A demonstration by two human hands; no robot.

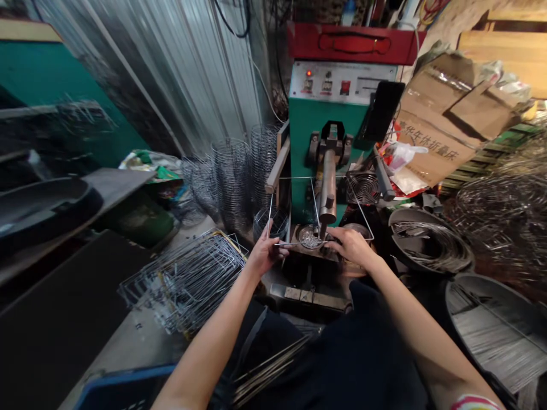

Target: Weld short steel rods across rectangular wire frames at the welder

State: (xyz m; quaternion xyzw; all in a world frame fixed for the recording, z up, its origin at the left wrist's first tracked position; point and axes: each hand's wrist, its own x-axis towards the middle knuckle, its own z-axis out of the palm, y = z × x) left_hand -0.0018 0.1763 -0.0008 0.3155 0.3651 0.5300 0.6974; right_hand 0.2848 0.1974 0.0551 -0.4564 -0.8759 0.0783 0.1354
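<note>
A rectangular wire frame [364,215] with a thin cross wire [315,200] lies level at the welding machine's [333,85] electrode arm [328,185]. My left hand [268,251] grips its near left corner, thumb and fingers closed round the wire. At the near side, just right of the electrode tip, my right hand [351,246] pinches the frame's front wire. Its fingertips are close to the tip, and part of the grip is hidden. Beneath the frame, between the hands, sits a small round dish [308,238] of tiny metal pieces.
Stacked wire frames [188,285] lie at left, with wire coil baskets [232,182] behind. Pans of wire rods [496,330] and bent wires [427,239] stand at right. Straight rods [269,370] lie across my lap. A cardboard box [444,125] leans beyond the machine.
</note>
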